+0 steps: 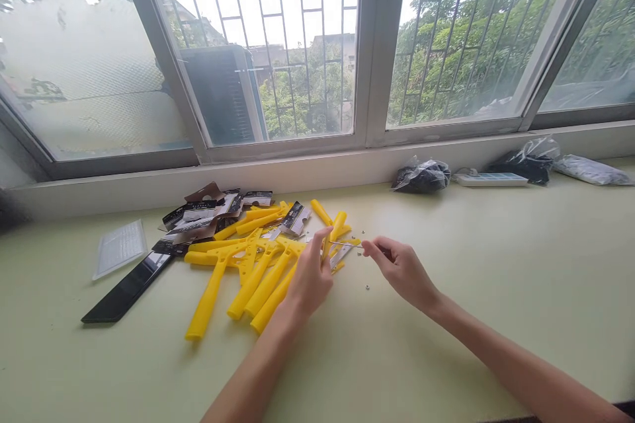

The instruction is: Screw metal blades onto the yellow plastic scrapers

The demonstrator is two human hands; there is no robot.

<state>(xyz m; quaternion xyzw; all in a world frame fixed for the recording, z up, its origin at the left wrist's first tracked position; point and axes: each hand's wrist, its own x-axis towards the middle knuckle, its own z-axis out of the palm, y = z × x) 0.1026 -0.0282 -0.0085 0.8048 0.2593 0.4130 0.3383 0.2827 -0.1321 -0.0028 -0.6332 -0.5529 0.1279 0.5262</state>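
Note:
My left hand (311,277) is closed around a yellow plastic-handled tool (338,225), whose end rises above my fingers. My right hand (401,269) grips a screwdriver, and its thin metal shaft (350,245) points left to the held tool. Whether its tip sits in a screw is too small to tell. Beside and left of my left hand lies a pile of similar yellow tools (265,281), with overlapping handles. A pale metal blade (338,255) shows just under the shaft. Several small metal nuts or screws (368,287) are scattered between and below my hands.
Black and white packaging cards (198,218) are heaped behind the pile. A black flat strip (126,289) and a clear plastic tray (120,248) lie at left. Along the windowsill at right are bagged black items (421,176) and a white flat box (491,179).

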